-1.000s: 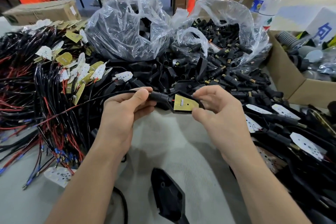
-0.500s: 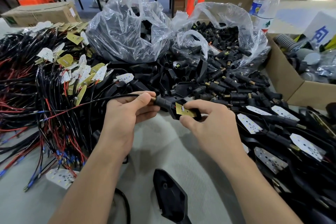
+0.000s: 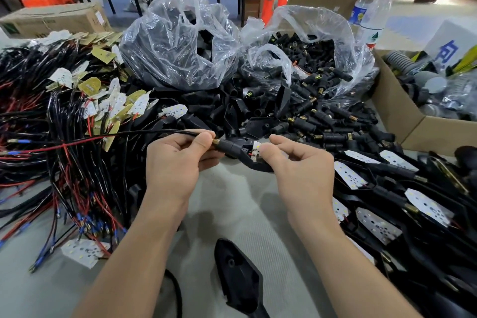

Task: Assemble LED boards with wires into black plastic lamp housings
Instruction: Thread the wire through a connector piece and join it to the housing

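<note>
Two hands fit a wired LED board into a black plastic lamp housing above the middle of the grey woven desk.
Half a second ago the board lay flat in the housing with its yellow back up; now it is tilted on edge, showing a thin white side and short red leads. The left hand has its grip pinched on the glossy black cable just beside the housing's brass threaded collar. The right hand now has thumb and forefinger pinching the board's far end instead of lying over it. A matte, pointed spare housing lies near. Wired boards tangle at left, finished lamps pile at right, and crinkled clear bags of black parts sit far.
</note>
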Demonstrator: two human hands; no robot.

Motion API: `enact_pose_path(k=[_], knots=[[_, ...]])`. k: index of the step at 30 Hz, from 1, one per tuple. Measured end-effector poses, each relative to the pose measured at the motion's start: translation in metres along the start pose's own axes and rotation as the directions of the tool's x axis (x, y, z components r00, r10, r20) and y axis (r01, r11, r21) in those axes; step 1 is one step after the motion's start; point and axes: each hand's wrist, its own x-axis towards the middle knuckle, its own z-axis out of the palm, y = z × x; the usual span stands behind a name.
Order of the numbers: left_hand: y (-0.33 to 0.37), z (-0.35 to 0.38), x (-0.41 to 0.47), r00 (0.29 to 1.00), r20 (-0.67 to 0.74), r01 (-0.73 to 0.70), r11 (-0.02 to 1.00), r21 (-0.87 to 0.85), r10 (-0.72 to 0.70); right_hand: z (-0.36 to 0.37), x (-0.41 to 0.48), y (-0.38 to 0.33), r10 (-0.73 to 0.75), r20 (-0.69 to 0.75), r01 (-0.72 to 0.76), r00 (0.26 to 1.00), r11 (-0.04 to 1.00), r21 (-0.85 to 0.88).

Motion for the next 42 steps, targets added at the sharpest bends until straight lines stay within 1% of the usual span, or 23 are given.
enact_pose_path(k=[2,4,5,6,8,12,15,16,18,21,24,26,29,32,34,35,37,38,39,40,42], knots=[[-0.001,0.002,-0.003,0.998,0.059,0.029,0.999,-0.027,-0.027,-0.001,0.003,0.002,-0.046,-0.017,0.046,0.999,0.999,-0.015],[-0.002,0.004,-0.008,0.982,0.167,0.093,0.994,-0.055,-0.082,-0.002,0.003,0.002,-0.116,0.050,0.119,0.992,0.991,-0.068],[-0.002,0.006,-0.010,0.973,0.204,0.119,0.991,-0.054,-0.105,-0.002,0.003,0.002,-0.125,0.097,0.132,0.987,0.988,-0.077],[-0.004,0.005,-0.010,0.971,0.217,0.112,0.993,-0.044,-0.100,-0.001,0.002,0.003,-0.115,0.135,0.125,0.984,0.990,-0.067],[-0.004,0.004,-0.009,0.972,0.228,0.075,0.996,-0.042,-0.063,0.001,0.001,0.005,-0.083,0.163,0.093,0.983,0.994,-0.053],[-0.002,0.006,-0.012,0.976,0.218,0.006,0.993,-0.116,0.020,0.003,-0.001,0.003,-0.048,0.084,0.061,0.995,0.986,-0.156],[-0.002,0.007,-0.012,0.982,0.185,-0.015,0.982,-0.187,0.050,0.001,0.002,0.004,0.031,0.095,-0.023,0.995,0.996,-0.081],[-0.002,0.007,-0.011,0.982,0.184,-0.003,0.978,-0.208,0.042,0.000,0.003,0.004,0.048,0.098,-0.043,0.994,0.998,-0.052],[-0.002,0.009,-0.010,0.973,0.229,0.072,0.962,-0.264,-0.010,-0.003,0.003,0.002,0.056,0.098,-0.058,0.994,0.998,0.020],[-0.004,0.010,-0.012,0.933,0.347,0.229,0.902,-0.367,-0.095,-0.005,-0.001,-0.005,0.020,0.183,-0.024,0.983,0.999,0.021],[-0.004,0.009,-0.012,0.914,0.389,0.250,0.911,-0.329,-0.110,-0.006,0.001,-0.007,0.060,0.287,-0.071,0.956,0.997,0.027],[-0.003,0.009,-0.011,0.916,0.384,0.252,0.915,-0.315,-0.120,-0.008,0.004,-0.007,0.089,0.306,-0.116,0.948,0.991,0.071],[-0.002,0.007,-0.009,0.920,0.352,0.282,0.913,-0.295,-0.171,-0.009,0.007,-0.007,0.105,0.280,-0.155,0.954,0.974,0.164],[0.003,0.003,-0.004,0.945,0.244,0.280,0.922,-0.268,-0.216,-0.010,0.009,-0.006,0.122,0.228,-0.164,0.966,0.971,0.176],[0.005,-0.001,-0.002,0.956,0.179,0.277,0.915,-0.293,-0.232,-0.010,0.009,-0.007,0.108,0.190,-0.137,0.976,0.979,0.148],[0.005,-0.002,-0.001,0.960,0.150,0.270,0.914,-0.304,-0.235,-0.010,0.008,-0.006,0.082,0.168,-0.101,0.982,0.989,0.110],[0.005,-0.003,0.001,0.965,0.125,0.257,0.922,-0.290,-0.230,-0.010,0.008,-0.004,-0.027,0.121,0.037,0.992,0.996,-0.078],[0.006,-0.003,0.002,0.966,0.130,0.252,0.929,-0.271,-0.224,-0.010,0.006,-0.005,-0.081,0.117,0.100,0.990,0.980,-0.171],[0.006,-0.003,0.001,0.966,0.143,0.243,0.940,-0.240,-0.214,-0.011,0.006,-0.005,-0.105,0.127,0.131,0.986,0.967,-0.217],[0.005,-0.003,0.000,0.966,0.165,0.229,0.954,-0.194,-0.199,-0.011,0.005,-0.006,-0.096,0.158,0.126,0.983,0.973,-0.192],[0.002,-0.003,-0.003,0.956,0.235,0.199,0.976,-0.088,-0.173,-0.012,0.004,-0.007,-0.041,0.223,0.063,0.974,0.994,-0.093]])
